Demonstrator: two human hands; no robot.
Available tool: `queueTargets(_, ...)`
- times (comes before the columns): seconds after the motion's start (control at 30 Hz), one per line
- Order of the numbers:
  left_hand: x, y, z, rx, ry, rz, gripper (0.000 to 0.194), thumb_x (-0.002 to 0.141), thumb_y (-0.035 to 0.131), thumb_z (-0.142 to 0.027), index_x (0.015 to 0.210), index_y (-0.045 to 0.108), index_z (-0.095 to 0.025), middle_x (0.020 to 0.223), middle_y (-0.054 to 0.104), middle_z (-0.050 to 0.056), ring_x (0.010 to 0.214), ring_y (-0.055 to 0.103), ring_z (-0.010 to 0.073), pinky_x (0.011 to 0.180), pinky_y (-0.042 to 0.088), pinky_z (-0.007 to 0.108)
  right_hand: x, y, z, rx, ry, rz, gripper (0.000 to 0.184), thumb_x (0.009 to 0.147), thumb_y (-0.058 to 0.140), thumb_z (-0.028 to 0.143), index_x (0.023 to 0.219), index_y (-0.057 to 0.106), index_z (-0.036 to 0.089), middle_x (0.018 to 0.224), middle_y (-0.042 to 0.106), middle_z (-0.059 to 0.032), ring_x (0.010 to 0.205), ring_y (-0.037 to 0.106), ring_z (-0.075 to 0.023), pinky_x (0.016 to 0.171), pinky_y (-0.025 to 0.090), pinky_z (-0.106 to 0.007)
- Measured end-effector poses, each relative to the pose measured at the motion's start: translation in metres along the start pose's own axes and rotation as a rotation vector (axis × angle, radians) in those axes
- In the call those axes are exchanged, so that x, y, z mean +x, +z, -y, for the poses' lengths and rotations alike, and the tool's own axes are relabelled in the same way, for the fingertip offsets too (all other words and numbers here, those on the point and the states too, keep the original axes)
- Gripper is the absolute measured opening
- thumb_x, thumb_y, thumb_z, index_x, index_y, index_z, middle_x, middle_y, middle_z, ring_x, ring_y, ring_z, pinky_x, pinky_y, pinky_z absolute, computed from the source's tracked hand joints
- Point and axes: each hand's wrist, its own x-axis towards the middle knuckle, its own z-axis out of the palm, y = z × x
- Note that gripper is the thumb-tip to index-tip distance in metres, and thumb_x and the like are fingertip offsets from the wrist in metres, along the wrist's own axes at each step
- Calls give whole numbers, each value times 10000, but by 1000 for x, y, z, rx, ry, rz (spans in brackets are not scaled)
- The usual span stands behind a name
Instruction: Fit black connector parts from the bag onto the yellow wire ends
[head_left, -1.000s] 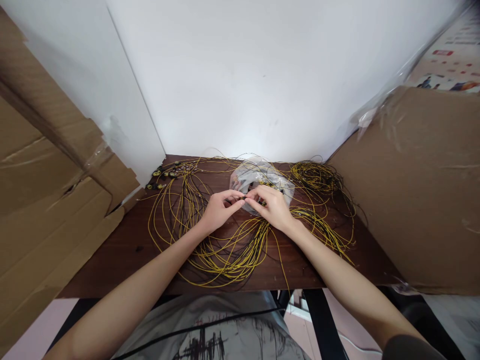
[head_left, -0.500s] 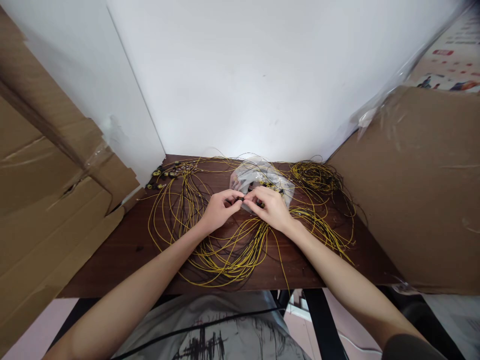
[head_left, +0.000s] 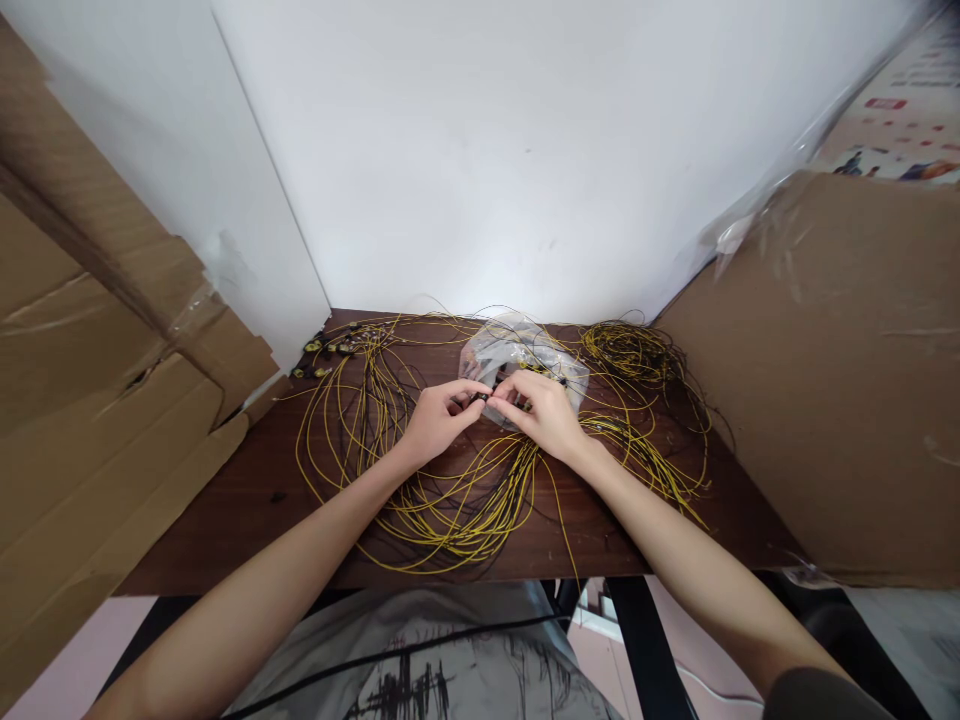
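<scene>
Basically, left hand (head_left: 441, 420) and right hand (head_left: 551, 412) pinch 1 small dark part (head_left: 481, 397) between them, beside the clear bag (head_left: 484, 348) on the desk (head_left: 240, 520); left looks nearer, long axis too small to tell.

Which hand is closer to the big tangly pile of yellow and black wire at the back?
The right hand. It is just left of the wire pile and a bit nearer the person. The left hand is farther left, beyond the right hand.
</scene>
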Motion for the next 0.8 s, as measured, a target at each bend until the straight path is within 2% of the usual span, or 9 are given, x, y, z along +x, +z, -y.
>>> queueTargets(0.17,-2,0,-2,41,26,1,236,813,555,-252,988,673,-147,875,686,56,613,563,105,568,433,213,1,0,1,72,50,-23,191,842,573,342,784,607,163,750,629,-33,687,559,-133,624,423,-242)
queueTargets(0.37,-2,-3,-5,194,193,-75,169,816,578,-229,930,695,-186,864,691,52,731,565,155,693,448,286,2,4,-4,291,218,1,238,797,612,383,779,635,147,745,658,-38,657,582,-127,577,430,-228)
queueTargets(0.5,-1,-3,-8,191,307,-111,147,824,580,-228,909,696,-201,946,677,61,897,574,190,807,453,345,4,6,-10,436,298,54,273,779,623,402,829,654,135,780,672,-45,668,584,-131,608,446,-240)
queueTargets(0.6,-1,-2,-7,185,350,-153,156,824,585,-232,930,696,-211,1026,636,77,978,551,198,828,460,360,5,5,-10,474,277,110,299,818,568,419,863,675,143,824,681,-39,727,592,-145,676,457,-259)
queueTargets(0.8,-1,-2,-6,286,454,-198,147,802,620,-212,915,706,-246,1079,612,57,977,493,193,815,456,376,6,2,-6,515,198,229,333,870,487,435,903,691,173,858,671,-11,844,595,-159,803,441,-277)
